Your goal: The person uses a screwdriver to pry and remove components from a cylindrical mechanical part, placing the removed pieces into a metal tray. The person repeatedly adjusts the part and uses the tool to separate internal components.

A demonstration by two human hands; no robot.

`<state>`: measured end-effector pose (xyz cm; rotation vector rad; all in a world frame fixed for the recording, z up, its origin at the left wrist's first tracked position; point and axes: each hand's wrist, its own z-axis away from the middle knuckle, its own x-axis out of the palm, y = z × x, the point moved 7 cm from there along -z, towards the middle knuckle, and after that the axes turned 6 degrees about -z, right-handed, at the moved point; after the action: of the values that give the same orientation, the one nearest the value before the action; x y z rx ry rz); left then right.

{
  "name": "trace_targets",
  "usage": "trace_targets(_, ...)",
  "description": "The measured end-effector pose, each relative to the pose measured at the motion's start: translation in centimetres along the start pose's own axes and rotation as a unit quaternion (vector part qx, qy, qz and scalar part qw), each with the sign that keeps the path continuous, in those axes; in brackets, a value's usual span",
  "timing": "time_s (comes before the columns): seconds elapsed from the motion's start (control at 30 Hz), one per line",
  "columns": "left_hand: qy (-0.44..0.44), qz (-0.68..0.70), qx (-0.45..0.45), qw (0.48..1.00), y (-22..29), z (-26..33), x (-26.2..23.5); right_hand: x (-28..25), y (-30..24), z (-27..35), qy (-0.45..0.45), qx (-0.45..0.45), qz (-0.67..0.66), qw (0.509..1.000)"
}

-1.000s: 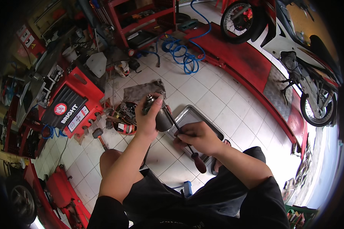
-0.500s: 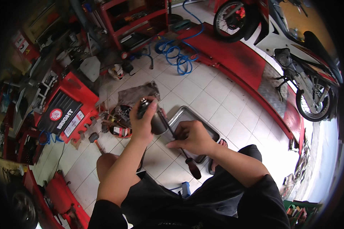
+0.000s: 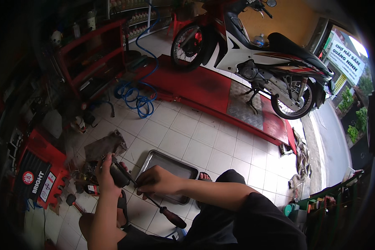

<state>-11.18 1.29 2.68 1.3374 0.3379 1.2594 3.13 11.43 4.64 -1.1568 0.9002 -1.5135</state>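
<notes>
Daylight enters from the open doorway (image 3: 341, 83) at right, slightly blown out there; left side with the shelves (image 3: 87, 62) sits dim. Heavy fisheye bending, black vignette round the rim (corners lost). Centre floor tiles (image 3: 204, 133) evenly lit, reasonably sharp.

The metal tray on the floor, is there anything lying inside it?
No, the metal tray shows only its bare shiny bottom where visible, though the right hand with the screwdriver covers its near edge.
</notes>
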Motion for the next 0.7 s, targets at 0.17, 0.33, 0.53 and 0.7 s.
trace_targets(0.17,-0.006,0.035,-0.012,0.999,0.0,-0.2,-0.6,0.2,1.0,-0.7,-0.002,0.024,-0.053,0.998)
trace_targets(0.33,0.004,0.024,-0.003,1.000,0.1,-0.1,-0.6,0.0,0.8,-0.9,0.002,0.015,-0.011,1.000)
trace_targets(0.53,-0.009,0.044,-0.020,0.999,-0.4,-0.2,-0.5,-0.5,1.4,-1.1,0.017,0.013,0.026,0.999)
trace_targets(0.7,-0.034,0.045,0.002,0.998,-0.1,-0.4,-0.9,-0.2,2.1,-1.8,0.026,0.007,0.041,0.999)
